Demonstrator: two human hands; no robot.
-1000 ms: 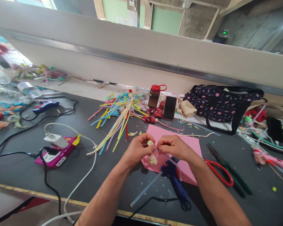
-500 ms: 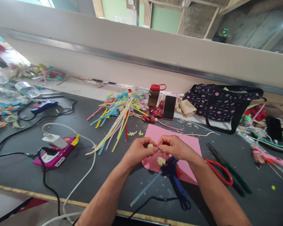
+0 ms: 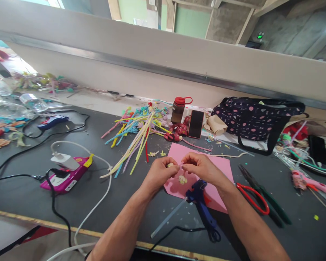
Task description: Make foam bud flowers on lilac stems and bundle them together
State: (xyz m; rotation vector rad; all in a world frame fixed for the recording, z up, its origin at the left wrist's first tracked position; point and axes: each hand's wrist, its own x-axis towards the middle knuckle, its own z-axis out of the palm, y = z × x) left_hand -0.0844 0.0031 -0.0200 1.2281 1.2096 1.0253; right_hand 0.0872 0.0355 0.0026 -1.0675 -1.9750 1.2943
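Observation:
Both my hands meet above a pink sheet (image 3: 220,168), fingertips pinched close together. My left hand (image 3: 159,174) is closed around a small cream, flower-like piece (image 3: 170,165), mostly covered by the fingers. Against it, my right hand (image 3: 201,168) pinches a small lilac strip (image 3: 181,165); its far end is hidden. Just below the fingers is a second cream cluster (image 3: 182,179); whether it hangs or lies on the sheet I cannot tell. Close under my right hand lies a blue glue gun (image 3: 202,204) with a clear glue stick (image 3: 168,219) in its back.
Red-handled scissors (image 3: 252,199) and green-handled pliers (image 3: 274,206) lie at the right. A pile of colourful fuzzy stems (image 3: 136,141) spreads behind my left hand. A phone (image 3: 195,124), a bottle (image 3: 178,110) and a dotted bag (image 3: 250,121) stand behind. Left is a magenta power strip (image 3: 74,177) with cables.
The lilac strip hanging below my right hand a second ago is now seen only at my fingertips. The lower cream cluster swung right, then partly back. My hands stay nearly in place.

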